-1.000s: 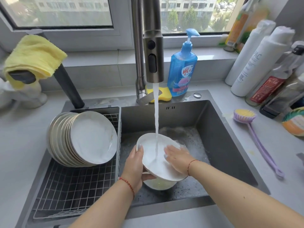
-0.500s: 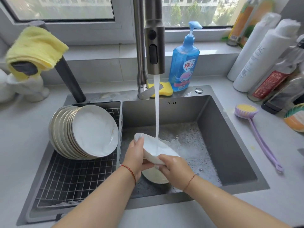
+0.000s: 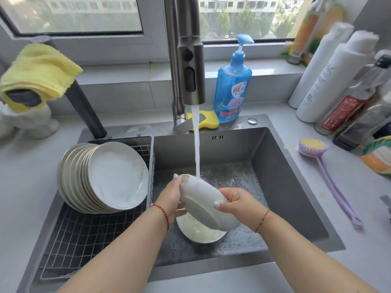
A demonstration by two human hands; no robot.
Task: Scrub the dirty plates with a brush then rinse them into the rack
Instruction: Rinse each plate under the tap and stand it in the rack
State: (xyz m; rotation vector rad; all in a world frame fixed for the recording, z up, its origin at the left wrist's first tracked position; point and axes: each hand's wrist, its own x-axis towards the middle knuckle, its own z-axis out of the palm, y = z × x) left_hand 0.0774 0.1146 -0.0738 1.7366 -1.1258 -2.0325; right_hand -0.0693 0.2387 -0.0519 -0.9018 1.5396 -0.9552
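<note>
Both hands grip one shallow white ceramic plate (image 3: 203, 199), turned so its underside and foot ring face the camera: the left hand (image 3: 172, 200) curls fingers round its upper-left rim, and the right hand (image 3: 237, 203) wraps its lower-right edge, thumb on the back. The plate is held tilted over the grey steel sink (image 3: 281, 176), with the stream of tap water (image 3: 197, 149) from the steel pull-down faucet (image 3: 191, 60) landing at its upper edge. Below it another white plate (image 3: 200, 233) with milky water lies on the sudsy sink floor. This looks like the rinsing step, back side. Next, the plate probably needs carrying left, on edge, into the wire dish rack (image 3: 84, 235), just beside the leaning row of clean white plates (image 3: 105, 176). The lilac long-handled brush (image 3: 330, 178) lies on the counter to the right, well apart from the hands.
</note>
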